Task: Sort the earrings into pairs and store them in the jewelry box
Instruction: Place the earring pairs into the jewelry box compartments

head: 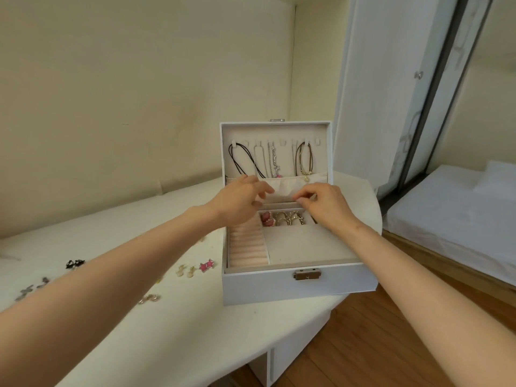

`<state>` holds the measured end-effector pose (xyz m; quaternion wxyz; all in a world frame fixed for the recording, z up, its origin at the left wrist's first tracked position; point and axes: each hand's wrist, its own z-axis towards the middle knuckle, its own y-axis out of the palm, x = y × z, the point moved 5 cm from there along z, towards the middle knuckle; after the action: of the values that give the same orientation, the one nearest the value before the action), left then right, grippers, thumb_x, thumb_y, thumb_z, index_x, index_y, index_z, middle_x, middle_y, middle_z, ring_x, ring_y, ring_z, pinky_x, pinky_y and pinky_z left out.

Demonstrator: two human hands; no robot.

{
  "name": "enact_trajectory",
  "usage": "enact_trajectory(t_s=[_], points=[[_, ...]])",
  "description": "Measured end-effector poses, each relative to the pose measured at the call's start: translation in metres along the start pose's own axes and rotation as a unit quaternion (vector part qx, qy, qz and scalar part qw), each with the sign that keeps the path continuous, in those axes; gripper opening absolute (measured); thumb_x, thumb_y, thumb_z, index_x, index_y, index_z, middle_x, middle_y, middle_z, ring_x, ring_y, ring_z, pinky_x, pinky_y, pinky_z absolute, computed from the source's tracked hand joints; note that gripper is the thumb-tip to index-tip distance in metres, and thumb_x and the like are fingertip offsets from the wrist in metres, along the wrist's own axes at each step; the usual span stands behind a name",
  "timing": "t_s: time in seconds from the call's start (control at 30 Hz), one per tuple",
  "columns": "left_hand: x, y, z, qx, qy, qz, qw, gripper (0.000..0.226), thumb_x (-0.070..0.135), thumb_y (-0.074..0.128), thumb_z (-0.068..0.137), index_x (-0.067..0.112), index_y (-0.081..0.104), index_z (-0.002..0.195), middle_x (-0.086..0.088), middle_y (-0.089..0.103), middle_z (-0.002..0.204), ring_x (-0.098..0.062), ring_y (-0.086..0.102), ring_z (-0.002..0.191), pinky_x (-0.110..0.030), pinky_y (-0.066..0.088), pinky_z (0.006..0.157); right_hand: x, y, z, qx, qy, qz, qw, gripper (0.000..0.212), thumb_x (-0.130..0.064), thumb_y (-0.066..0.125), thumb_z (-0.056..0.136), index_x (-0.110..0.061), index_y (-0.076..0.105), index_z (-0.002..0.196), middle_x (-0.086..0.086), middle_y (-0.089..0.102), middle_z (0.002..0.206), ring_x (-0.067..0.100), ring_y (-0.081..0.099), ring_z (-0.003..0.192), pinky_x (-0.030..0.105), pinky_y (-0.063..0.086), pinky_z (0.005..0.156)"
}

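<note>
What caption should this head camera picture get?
Left hand and right hand reach over the open jewelry box; earrings lie on the white table.

A white jewelry box [293,286] sits open on a white table [139,344]. Necklaces [275,160] hang inside its lid. Both hands are over the back of the box. The left hand [240,202] has loose, bent fingers. The right hand [326,205] curls its fingers, but I cannot tell if it holds anything. Pink star earrings [207,265] lie on the table, left of the box.
</note>
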<state>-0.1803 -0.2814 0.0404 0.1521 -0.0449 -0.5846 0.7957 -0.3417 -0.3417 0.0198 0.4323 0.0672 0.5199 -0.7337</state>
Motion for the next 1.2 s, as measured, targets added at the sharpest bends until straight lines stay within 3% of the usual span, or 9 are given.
enact_trajectory(t_s=[0.13,0.33,0.43,0.53,0.67,0.83,1.1,1.2], points=[[-0.023,-0.027,-0.039,0.04,0.002,-0.017,0.999,0.029,0.009,0.052,0.091,0.017,0.058,0.118,0.0,0.055,0.112,-0.016,0.052,0.099,-0.023,0.038,0.083,-0.025,-0.009,0.003,0.018,-0.056,0.014,0.998,0.015,-0.017,0.06,0.088,-0.024,0.072,0.093,-0.006,0.066,0.097,-0.004,0.046,0.068,0.025,0.041,0.077],[-0.062,-0.06,-0.104,0.092,-0.046,-0.05,0.993,0.022,0.007,0.054,0.09,0.018,0.065,0.106,0.009,0.052,0.096,-0.014,0.056,0.083,-0.031,0.047,0.078,-0.092,0.009,-0.004,-0.059,-0.14,0.036,0.988,0.013,-0.022,0.06,0.089,-0.023,0.071,0.096,-0.009,0.066,0.091,-0.005,0.05,0.072,0.022,0.042,0.075],[-0.078,-0.06,-0.129,0.06,-0.069,-0.043,0.995,0.021,0.009,0.054,0.091,0.019,0.065,0.106,0.016,0.051,0.093,-0.005,0.055,0.082,-0.031,0.049,0.078,-0.12,0.028,-0.01,-0.088,-0.166,0.025,0.982,0.014,-0.021,0.06,0.089,-0.022,0.072,0.096,-0.007,0.065,0.092,-0.004,0.048,0.064,0.017,0.043,0.065],[-0.092,-0.061,-0.151,0.036,-0.086,-0.033,0.995,0.019,0.012,0.055,0.091,0.02,0.065,0.105,0.016,0.053,0.094,0.003,0.055,0.082,-0.027,0.049,0.076,-0.141,0.052,-0.015,-0.113,-0.18,0.013,0.977,0.013,-0.022,0.062,0.086,-0.023,0.073,0.092,-0.005,0.067,0.091,-0.001,0.048,0.066,0.027,0.046,0.074],[-0.107,-0.055,-0.171,-0.009,-0.116,-0.015,0.993,0.011,0.017,0.056,0.091,0.021,0.065,0.097,0.009,0.058,0.095,0.0,0.055,0.08,-0.014,0.043,0.07,-0.17,0.085,-0.025,-0.163,-0.206,-0.019,0.965,0.012,-0.024,0.063,0.085,-0.026,0.072,0.092,-0.009,0.063,0.086,-0.001,0.047,0.065,0.025,0.042,0.072],[-0.123,-0.028,-0.184,-0.102,-0.187,0.005,0.977,0.005,0.029,0.061,0.087,0.025,0.057,0.087,0.008,0.061,0.09,-0.012,0.056,0.084,-0.031,0.049,0.078,-0.198,0.136,-0.043,-0.266,-0.243,-0.085,0.929,0.016,-0.024,0.062,0.087,-0.023,0.07,0.102,-0.004,0.064,0.102,0.009,0.049,0.086,0.025,0.037,0.073],[-0.135,-0.047,-0.195,-0.05,-0.19,-0.015,0.98,0.005,0.022,0.059,0.088,0.023,0.058,0.083,0.005,0.063,0.088,-0.013,0.056,0.079,-0.032,0.048,0.076,-0.185,0.128,-0.029,-0.258,-0.209,-0.059,0.941,0.012,-0.026,0.062,0.086,-0.024,0.071,0.094,-0.004,0.067,0.098,0.011,0.059,0.088,0.028,0.046,0.077],[-0.135,-0.046,-0.197,-0.042,-0.178,-0.021,0.983,0.008,0.02,0.058,0.089,0.024,0.058,0.082,0.009,0.061,0.085,-0.009,0.055,0.077,-0.027,0.047,0.075,-0.172,0.108,-0.015,-0.223,-0.19,-0.042,0.955,0.011,-0.022,0.063,0.085,-0.024,0.072,0.091,-0.005,0.069,0.093,0.002,0.056,0.074,0.025,0.047,0.076]])
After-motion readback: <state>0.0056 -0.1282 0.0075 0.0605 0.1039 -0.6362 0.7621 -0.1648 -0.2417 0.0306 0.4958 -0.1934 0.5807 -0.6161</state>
